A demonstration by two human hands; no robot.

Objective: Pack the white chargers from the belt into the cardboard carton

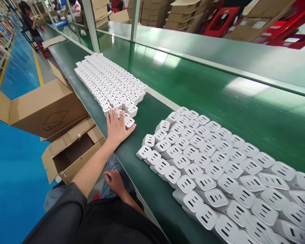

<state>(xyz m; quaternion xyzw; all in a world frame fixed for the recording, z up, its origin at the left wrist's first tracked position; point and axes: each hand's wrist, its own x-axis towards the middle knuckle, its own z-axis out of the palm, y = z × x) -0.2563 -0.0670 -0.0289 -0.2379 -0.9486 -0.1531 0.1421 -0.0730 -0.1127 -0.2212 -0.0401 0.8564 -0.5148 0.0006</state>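
White blocks with slots in their end faces, which look like USB power adapters, stand packed in two groups on the green bench. My left hand [118, 128] reaches to the near end of the far group [109, 79], fingers spread against the closest adapters [129, 122] and thumb out to the right. Its palm side is hidden. Low by my lap, below the bench edge, rests my right hand [115, 181], fingers loosely bent and slightly apart, with nothing visible in it. The near group of adapters [203, 149] lies to the right, some of them leaning.
Two open cardboard boxes, a larger box [51, 108] and a lower box [76, 152], stand left against the bench edge [122, 162]. Metal posts [135, 20] rise behind the adapters. Red stools [221, 22] and stacked cartons [183, 15] are beyond. A person [30, 20] sits far left.
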